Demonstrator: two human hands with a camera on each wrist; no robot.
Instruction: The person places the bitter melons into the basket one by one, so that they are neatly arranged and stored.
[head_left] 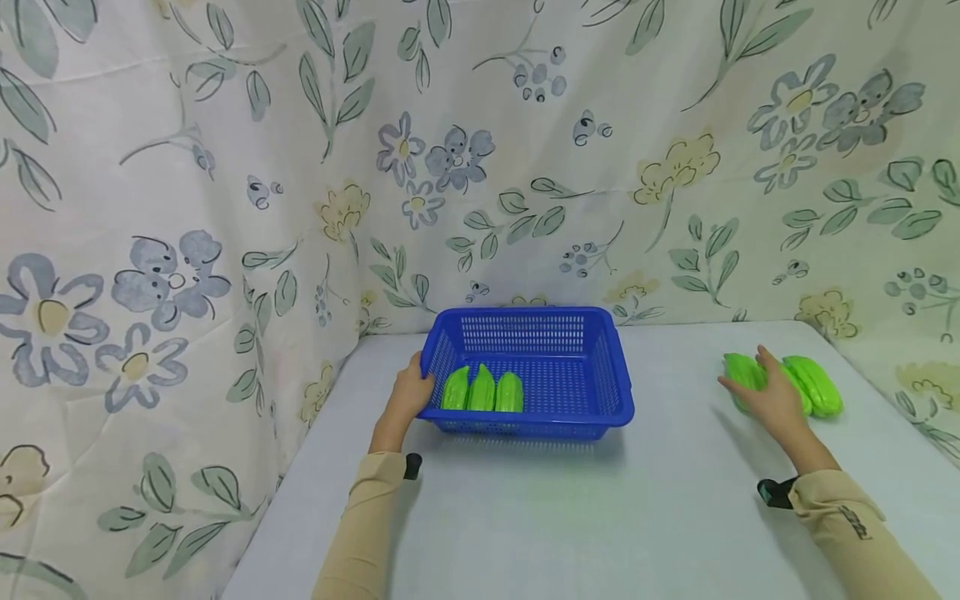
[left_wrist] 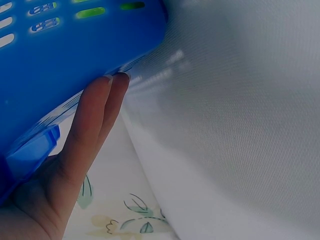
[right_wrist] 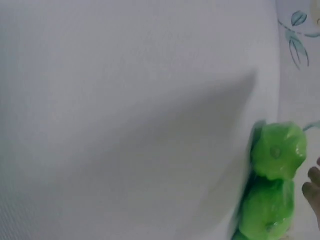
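**Blue basket [head_left: 525, 420] held on one side, green fruits [head_left: 819, 387] overhung on the other**

The blue basket is set near the far edge of the white table [head_left: 525, 517], toward its far left corner. Its left rim is grasped by the left hand [head_left: 411, 390], whose fingers [left_wrist: 90, 115] are laid along the outer wall in the left wrist view; the thumb is hidden there. Three ridged pieces [head_left: 482, 390] are lined up side by side inside, by the basket's near left corner.

By the table's far right corner, the green fruits are bunched in a row, partly covered by the right hand [head_left: 776, 408]. That hand is spread and unclenched, with nothing grasped; in the right wrist view its fingertips are seen just beside the row. Both forearms are covered by beige sleeves [head_left: 367, 508]. The table is backed by a floral cloth [head_left: 540, 250].
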